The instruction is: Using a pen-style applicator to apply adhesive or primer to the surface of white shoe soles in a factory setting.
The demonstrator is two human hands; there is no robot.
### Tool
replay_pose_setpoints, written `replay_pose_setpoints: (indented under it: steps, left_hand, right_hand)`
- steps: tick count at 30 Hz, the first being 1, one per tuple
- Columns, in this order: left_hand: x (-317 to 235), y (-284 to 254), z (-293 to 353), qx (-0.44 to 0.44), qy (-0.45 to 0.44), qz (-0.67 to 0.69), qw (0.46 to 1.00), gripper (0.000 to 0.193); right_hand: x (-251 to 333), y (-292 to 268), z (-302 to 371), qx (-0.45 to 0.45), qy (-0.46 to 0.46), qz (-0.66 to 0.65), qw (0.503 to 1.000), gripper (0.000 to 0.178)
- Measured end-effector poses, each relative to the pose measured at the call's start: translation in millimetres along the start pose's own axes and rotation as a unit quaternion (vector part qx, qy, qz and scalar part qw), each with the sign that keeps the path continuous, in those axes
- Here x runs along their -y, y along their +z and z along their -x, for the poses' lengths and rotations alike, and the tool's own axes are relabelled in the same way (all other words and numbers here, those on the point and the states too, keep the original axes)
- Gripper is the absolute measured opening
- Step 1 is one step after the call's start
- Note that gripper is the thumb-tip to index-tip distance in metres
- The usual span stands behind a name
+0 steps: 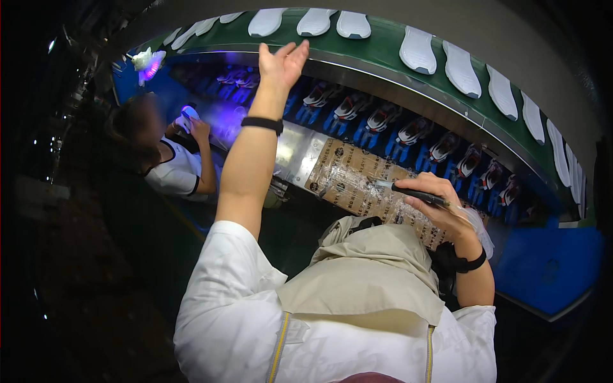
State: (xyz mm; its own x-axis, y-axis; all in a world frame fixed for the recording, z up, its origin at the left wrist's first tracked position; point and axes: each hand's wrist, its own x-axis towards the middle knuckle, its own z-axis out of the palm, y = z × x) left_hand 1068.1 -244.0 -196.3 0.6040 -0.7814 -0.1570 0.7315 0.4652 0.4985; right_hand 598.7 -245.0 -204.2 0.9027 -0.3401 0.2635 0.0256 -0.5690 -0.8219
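My left hand [284,64] is raised at the end of an outstretched arm, fingers apart and nothing in it. It is just in front of the near edge of a green conveyor belt [383,48], below a white shoe sole [267,22]. My right hand [440,201] is closed round a slim black-handled tool [421,193] with a pale, narrow tip pointing left; its exact kind I cannot make out. Under that hand lies a worktop covered with printed brown cardboard and clear film [357,182]. Clear plastic [479,230] shows beside my right wrist.
More white soles [463,70] lie spaced along the curved upper belt. Below it, several shoe uppers [380,118] stand on blue holders in a row. At left, a co-worker [182,163] holds a pale object [189,113] in purple light. A blue panel [543,268] is at right.
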Motion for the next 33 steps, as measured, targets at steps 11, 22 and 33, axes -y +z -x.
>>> replay_pose_setpoints:
  steps: [11,22,33]
  left_hand:
    - [-69.3,-31.5,-25.7,-0.100,0.274,-0.500,0.816,0.025]
    - [-235.8,-119.0,-192.9,-0.109,0.322,-0.800,0.495,0.023]
    - [-209.4,-104.4,-238.9,-0.190,0.268,-0.842,0.428,0.029]
  right_hand:
    - [-32.8,-9.9,33.2,-0.139,0.165,-0.037,0.976,0.029]
    - [-54.7,14.6,24.9,-0.382,0.324,-0.115,0.858,0.030]
    - [-26.5,1.5,1.5,-0.407,0.295,-0.131,0.854,0.035]
